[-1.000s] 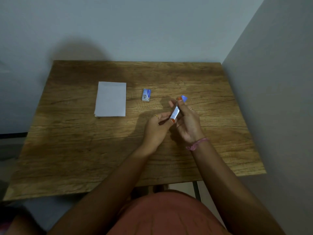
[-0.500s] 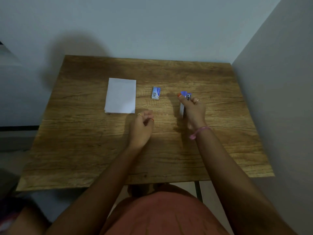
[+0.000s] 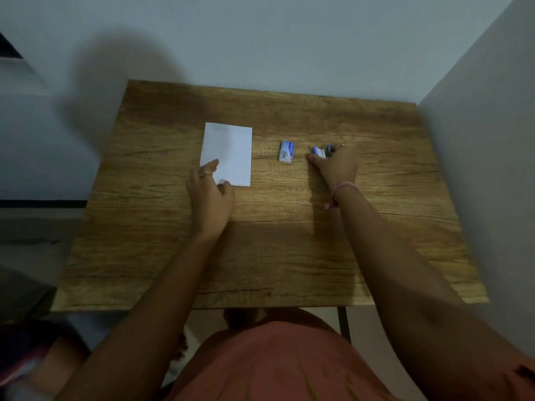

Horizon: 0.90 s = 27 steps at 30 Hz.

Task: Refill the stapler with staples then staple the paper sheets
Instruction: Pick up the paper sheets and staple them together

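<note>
The right hand (image 3: 335, 166) grips the small blue stapler (image 3: 320, 152) just right of the small blue-and-white staple box (image 3: 286, 152) on the wooden counter (image 3: 289, 241), while the left hand's (image 3: 210, 195) relaxed, unclosed fingers rest on the white paper stack (image 3: 227, 153) left of that box, seemingly to draw it in for stapling.

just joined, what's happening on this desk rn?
A person sits at a wooden table. The right hand grips a small blue stapler down on the tabletop. The left hand touches the near corner of the paper stack. The staple box lies between them, untouched.
</note>
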Each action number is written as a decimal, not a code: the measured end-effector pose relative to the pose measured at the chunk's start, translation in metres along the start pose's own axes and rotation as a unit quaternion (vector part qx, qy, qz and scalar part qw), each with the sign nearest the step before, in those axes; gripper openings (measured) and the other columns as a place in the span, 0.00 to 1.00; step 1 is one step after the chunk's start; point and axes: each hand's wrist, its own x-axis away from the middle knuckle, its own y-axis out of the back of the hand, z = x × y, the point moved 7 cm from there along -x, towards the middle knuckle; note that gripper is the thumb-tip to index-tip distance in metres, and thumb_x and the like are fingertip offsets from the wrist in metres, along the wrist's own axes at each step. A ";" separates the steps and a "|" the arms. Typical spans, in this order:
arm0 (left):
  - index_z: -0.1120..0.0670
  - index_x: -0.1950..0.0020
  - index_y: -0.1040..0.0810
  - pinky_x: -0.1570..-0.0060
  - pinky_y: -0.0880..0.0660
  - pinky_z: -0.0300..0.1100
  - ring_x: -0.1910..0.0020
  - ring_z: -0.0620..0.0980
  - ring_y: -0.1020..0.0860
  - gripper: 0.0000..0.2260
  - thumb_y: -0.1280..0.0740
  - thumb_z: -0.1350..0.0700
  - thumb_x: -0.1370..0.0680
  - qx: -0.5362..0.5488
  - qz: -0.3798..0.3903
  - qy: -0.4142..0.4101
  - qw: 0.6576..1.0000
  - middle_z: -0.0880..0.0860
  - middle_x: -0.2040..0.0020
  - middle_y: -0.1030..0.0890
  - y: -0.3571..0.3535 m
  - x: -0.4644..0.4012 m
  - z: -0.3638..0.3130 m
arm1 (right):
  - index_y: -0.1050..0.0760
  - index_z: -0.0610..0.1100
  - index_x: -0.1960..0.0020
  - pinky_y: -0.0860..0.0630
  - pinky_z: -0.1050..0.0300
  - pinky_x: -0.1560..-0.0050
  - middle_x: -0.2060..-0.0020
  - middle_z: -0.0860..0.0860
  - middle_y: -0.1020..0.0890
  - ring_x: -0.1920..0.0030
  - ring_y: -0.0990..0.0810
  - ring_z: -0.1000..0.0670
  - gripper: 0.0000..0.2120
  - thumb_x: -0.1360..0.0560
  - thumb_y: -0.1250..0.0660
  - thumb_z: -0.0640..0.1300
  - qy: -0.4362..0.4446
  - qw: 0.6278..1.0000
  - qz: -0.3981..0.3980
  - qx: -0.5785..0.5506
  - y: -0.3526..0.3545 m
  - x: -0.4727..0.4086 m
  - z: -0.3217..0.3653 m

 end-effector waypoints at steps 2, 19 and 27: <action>0.53 0.30 0.31 0.36 0.27 0.48 0.32 0.53 0.33 0.19 0.35 0.59 0.22 -0.017 -0.004 0.002 1.000 0.57 0.31 0.33 0.004 -0.004 0.005 | 0.22 0.37 0.44 0.26 0.57 0.52 0.46 0.42 0.19 0.48 0.20 0.47 0.26 0.32 0.24 0.54 -0.002 1.000 0.003 0.013 -0.001 -0.002 -0.001; 0.62 0.35 0.31 0.50 0.31 0.45 0.35 0.59 0.32 0.21 0.34 0.53 0.24 -0.119 0.085 0.089 0.985 0.61 0.35 0.31 0.001 -0.049 0.004 | 0.24 0.37 0.44 0.24 0.48 0.45 0.47 0.41 0.19 0.45 0.22 0.43 0.19 0.27 0.29 0.50 0.093 0.986 0.137 -0.014 -0.091 0.087 0.089; 0.63 0.37 0.30 0.49 0.24 0.46 0.42 0.58 0.25 0.20 0.32 0.53 0.24 -0.072 0.099 0.097 0.988 0.62 0.38 0.28 -0.001 -0.047 0.006 | 0.22 0.38 0.43 0.23 0.52 0.44 0.51 0.47 0.17 0.49 0.19 0.49 0.16 0.27 0.29 0.45 -0.030 0.973 0.163 -0.160 -0.090 0.078 0.075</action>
